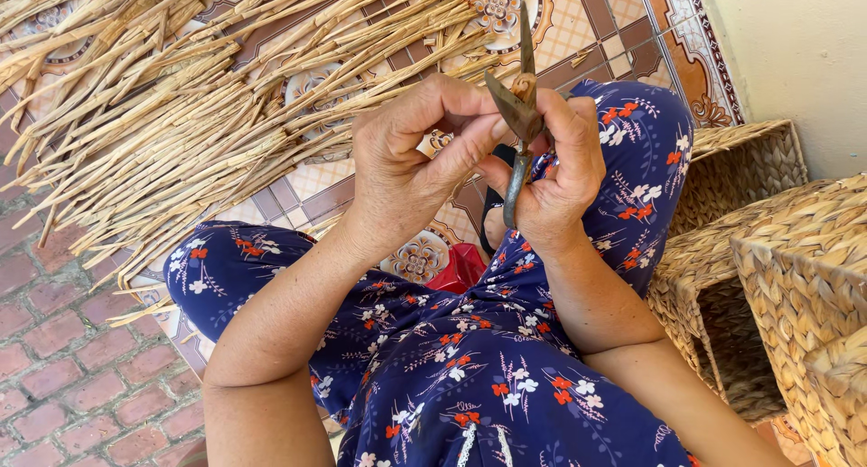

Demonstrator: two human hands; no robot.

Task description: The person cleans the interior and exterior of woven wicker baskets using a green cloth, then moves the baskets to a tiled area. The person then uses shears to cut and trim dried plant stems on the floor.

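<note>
Gripping rusty scissors (519,115) above our lap, our right hand (560,173) clasps the handle while our left hand (411,155) pinches the blades.

From my feed, patterned floor tiles (578,33) toward twelve o'clock, red brick paving (63,368) at eight, pale plaster wall (795,51) at two, woven baskets (777,268) at three, bright daylight throughout

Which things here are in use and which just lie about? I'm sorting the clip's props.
In use:
left hand
right hand
metal shears, gripped by both

Lying about:
dried straw stalks
woven baskets
red item on the tiled floor
</note>
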